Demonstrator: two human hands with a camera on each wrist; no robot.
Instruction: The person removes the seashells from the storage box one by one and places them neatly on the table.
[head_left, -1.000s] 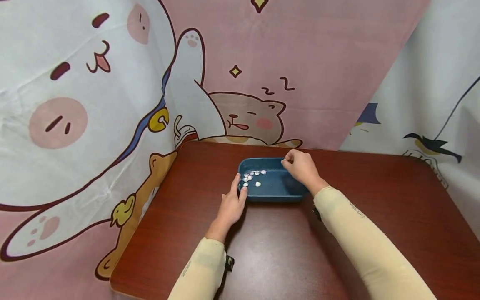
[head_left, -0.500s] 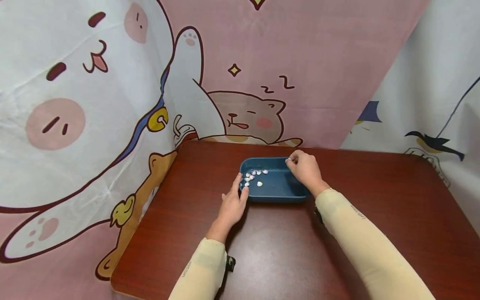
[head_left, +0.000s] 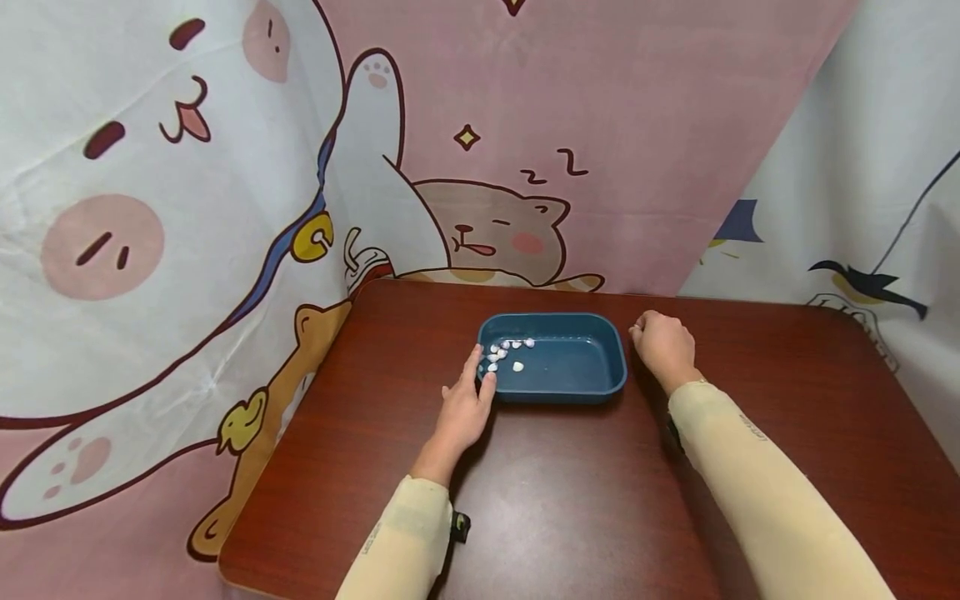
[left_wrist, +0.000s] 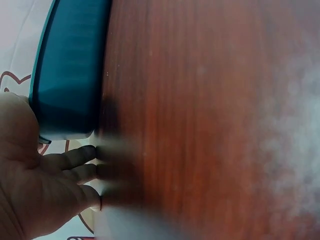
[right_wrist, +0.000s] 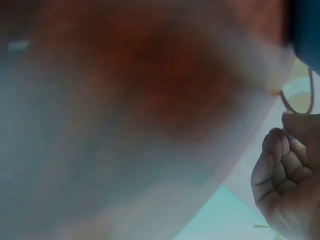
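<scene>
A dark teal rectangular tray [head_left: 558,397] stands on the table with several small white, shell-like pieces gathered toward its left end. One such piece [head_left: 518,367] lies a little apart from the rest. My left hand [head_left: 462,412] rests against the tray's left end, fingers extended and thumb at the near corner. In the left wrist view those fingers reach down beside the tray wall. Just right of the tray, my right hand [head_left: 665,347] is curled, thumb against index finger. It pinches a tiny piece, mostly hidden by the fingertips; a speck of it shows in the right wrist view.
The reddish-brown wooden table [head_left: 555,500] extends to both sides of the tray. A cartoon-printed cloth [head_left: 637,167] hangs behind the table's back edge and along its left side.
My right hand has moved from over the tray's right part to the table area right of it, uncovering that end. The left hand and tray have stayed in place.
</scene>
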